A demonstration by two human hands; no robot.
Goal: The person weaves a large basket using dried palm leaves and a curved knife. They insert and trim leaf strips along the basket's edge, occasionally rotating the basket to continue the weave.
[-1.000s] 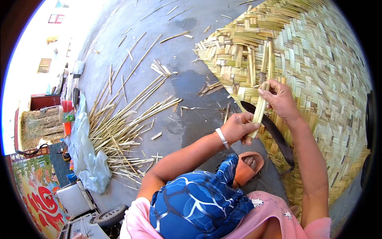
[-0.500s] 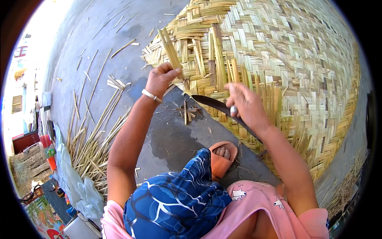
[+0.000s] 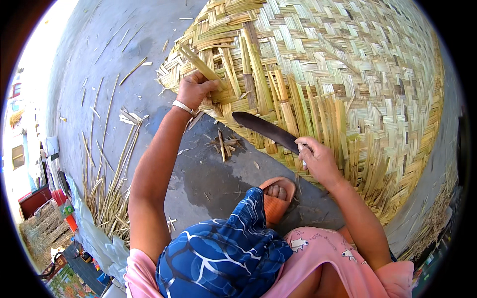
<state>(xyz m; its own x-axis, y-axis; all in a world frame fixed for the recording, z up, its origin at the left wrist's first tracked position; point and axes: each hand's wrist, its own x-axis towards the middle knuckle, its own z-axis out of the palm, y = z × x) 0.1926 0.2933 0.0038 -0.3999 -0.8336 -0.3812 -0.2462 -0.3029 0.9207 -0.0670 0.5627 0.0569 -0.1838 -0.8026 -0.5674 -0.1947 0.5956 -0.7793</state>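
A woven mat of split reed strips (image 3: 348, 54) spreads from the middle to the far right, with loose strip ends standing up along its near edge. At its left corner my left hand (image 3: 195, 92), a white bangle on the wrist, is closed on a flat yellow-green reed strip (image 3: 201, 63). My right hand (image 3: 320, 161) grips a long dark-bladed knife (image 3: 266, 130). The blade points left over the mat's near edge, its tip apart from my left hand. The knife's handle is mostly hidden in my fingers.
Loose reed strips (image 3: 117, 184) lie heaped on the grey floor at the left, beside a pale plastic sheet (image 3: 97, 243). Short offcuts (image 3: 224, 145) lie near the mat edge. My foot in an orange sandal (image 3: 276, 207) is close to that edge.
My right hand has drawn back toward me with the knife, and the blade now shows more fully. My left hand has tilted the reed strip lower over the mat. The view has shifted slightly.
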